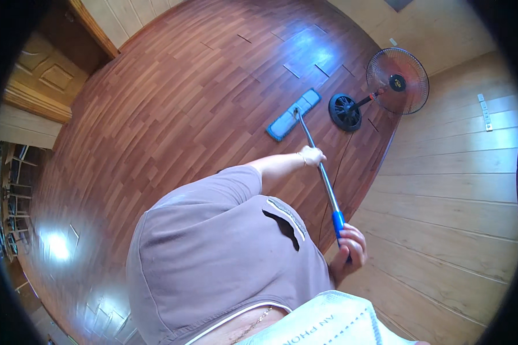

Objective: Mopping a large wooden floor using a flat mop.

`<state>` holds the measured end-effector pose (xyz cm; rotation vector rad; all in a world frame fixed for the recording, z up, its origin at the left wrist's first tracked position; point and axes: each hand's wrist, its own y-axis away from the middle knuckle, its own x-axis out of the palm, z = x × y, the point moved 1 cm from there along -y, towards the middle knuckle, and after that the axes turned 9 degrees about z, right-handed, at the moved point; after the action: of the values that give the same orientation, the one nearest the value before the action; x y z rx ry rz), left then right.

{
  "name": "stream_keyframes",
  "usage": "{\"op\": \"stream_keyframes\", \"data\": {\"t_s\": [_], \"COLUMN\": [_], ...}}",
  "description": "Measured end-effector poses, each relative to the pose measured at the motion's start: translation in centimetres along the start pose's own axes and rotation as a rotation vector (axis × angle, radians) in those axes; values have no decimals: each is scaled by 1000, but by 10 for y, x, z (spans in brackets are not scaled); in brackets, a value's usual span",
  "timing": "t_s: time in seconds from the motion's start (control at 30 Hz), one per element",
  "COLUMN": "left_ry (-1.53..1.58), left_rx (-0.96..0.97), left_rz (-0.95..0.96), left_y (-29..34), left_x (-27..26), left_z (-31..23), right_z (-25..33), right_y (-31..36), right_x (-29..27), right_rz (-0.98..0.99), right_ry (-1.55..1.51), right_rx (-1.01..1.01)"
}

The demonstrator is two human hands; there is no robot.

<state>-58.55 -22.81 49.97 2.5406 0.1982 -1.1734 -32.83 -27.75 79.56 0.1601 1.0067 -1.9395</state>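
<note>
A flat mop with a grey-blue rectangular head lies on the wood-look floor, slanting across the middle of the view. Its thin metal pole runs down toward me and ends in a blue grip. Partway along the pole, my left hand is wrapped round the metal, with that arm stretched out. My right hand closes round the blue grip at the pole's upper end, near my body. Both hands hold the same mop.
A standing fan with a black round base stands just right of the mop head. A pale panelled wall rises on the right. At the far left are a wooden door and a rack-like metal structure.
</note>
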Motion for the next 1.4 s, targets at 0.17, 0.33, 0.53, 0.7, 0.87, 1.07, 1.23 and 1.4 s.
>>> {"op": "stream_keyframes", "data": {"t_s": [0.17, 0.33, 0.53, 0.7, 0.87, 1.07, 1.23, 1.4], "left_ry": [-19, -81, -134, -181, -330, -6, 129, 283], "left_rx": [-135, -260, -451, -644, -881, -1236, -1481, -1642], "left_rz": [-73, -205, -319, -553, -818, -1059, -1082, -906], "left_y": [28, 70, 161, 249, 320, 422, 473, 494], "left_x": [-44, -63, -67, -42, 10, 100, 195, 218], "left_z": [50, 76, 79, 59, 32, -12, -4, -6], "right_z": [-11, -13, -16, -32, -54, -29, -13, -10], "right_y": [-37, -68, -106, -125, -122, -90, -59, -46], "right_x": [30, 29, 28, 42, 81, 151, 194, 213], "right_rz": [220, 335, 461, 554, 715, 1306, 1790, 1973], "right_ry": [17, -127, -416, -790, -1081, -1226, -1096, -915], "right_rx": [-27, -157, -389, -506, -419, -212, -328, -126]}}
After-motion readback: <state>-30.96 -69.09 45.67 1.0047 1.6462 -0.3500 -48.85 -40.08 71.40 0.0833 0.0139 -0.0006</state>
